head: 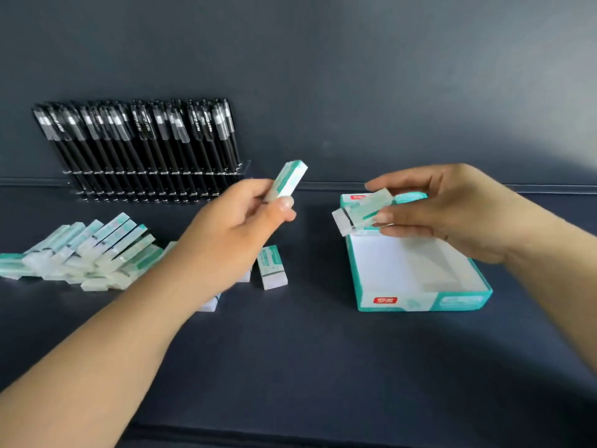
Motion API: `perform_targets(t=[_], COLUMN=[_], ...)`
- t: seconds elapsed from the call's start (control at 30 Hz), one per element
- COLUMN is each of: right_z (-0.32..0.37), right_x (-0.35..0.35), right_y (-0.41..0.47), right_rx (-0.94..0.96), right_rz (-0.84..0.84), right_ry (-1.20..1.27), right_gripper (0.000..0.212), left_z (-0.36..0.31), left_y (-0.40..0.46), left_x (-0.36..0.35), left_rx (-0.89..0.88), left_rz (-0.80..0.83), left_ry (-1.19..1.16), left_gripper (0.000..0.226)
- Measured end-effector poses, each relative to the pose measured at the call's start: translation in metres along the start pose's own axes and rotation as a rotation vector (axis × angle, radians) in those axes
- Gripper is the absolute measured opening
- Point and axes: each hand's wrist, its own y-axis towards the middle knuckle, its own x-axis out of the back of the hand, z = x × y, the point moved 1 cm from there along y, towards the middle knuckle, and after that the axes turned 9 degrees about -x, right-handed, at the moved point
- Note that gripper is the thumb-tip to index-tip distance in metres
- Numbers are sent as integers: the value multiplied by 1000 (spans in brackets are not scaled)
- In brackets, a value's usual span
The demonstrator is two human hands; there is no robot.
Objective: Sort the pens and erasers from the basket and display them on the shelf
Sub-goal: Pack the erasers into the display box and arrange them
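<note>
White-and-teal eraser [286,180] sits pinched upright in the left hand [239,227], lifted above the dark shelf [290,350]. The right hand [452,211] grips a second eraser [363,211] over an open teal box [420,273]. Leaning erasers [93,250] crowd the left, with one standing eraser [272,267] nearer the middle, and black pens [139,143] racked behind.

left hand [239,227] pinching eraser [286,181], pen rack [155,176] behind-left of it, eraser pile [93,253] below-left, lone eraser [273,268] just below, right hand [445,211] holding second eraser [363,211] over box [420,302]
</note>
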Motion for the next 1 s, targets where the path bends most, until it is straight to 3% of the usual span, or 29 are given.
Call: perform_targets(t=[0.13,0.2,0.4,0.63,1.0], right_z=[-17,-24,-31,-38,-43], right_x=[24,28,22,24,13], right_y=[7,9,18,36,52], right_rx=[85,105,138,250,343], right_rz=[-274,-342,-235,-154,-182], right_ry=[-518,-701,-1160,-1324,-1251], right_gripper=[21,25,33,40,25], left_z=[-2,-2,13,35,42], left_y=[33,46,70,71,69], left_x=[-42,-58,-81,-86,-92], left_rx=[-14,-16,20,-10,-39], left_rz=[66,89,107,80,97], left_ry=[77,117,125,105,64], left_gripper=[27,33,35,29,28])
